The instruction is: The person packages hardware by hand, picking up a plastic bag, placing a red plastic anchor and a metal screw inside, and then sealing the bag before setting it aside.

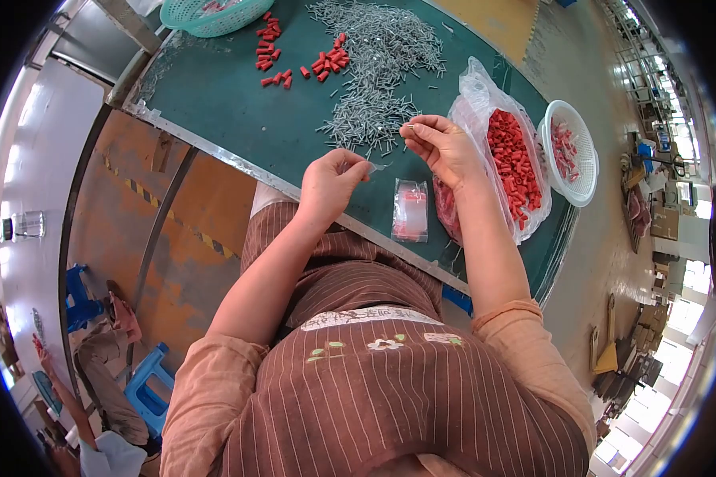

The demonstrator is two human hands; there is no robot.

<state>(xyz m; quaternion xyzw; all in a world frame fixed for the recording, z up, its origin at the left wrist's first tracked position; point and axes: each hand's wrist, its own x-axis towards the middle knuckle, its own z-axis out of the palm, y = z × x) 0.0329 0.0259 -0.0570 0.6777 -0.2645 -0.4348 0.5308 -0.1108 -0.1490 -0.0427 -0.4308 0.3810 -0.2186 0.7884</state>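
Observation:
My left hand is closed near the table's front edge, pinching a small clear plastic bag whose edge sticks out past the fingertips. My right hand is raised a little farther back, thumb and fingers pinched together. A tiny thing at its fingertips is too small to make out. Just beyond both hands lies a heap of grey metal screws. Between my forearms, flat on the green table, rests a stack of clear plastic bags with red showing at the ends.
Loose red plastic plugs lie left of the screws. At right, a clear sack of red plugs stands beside a white basket. A green basket sits at the back left. Another person's arm and a blue stool are at lower left.

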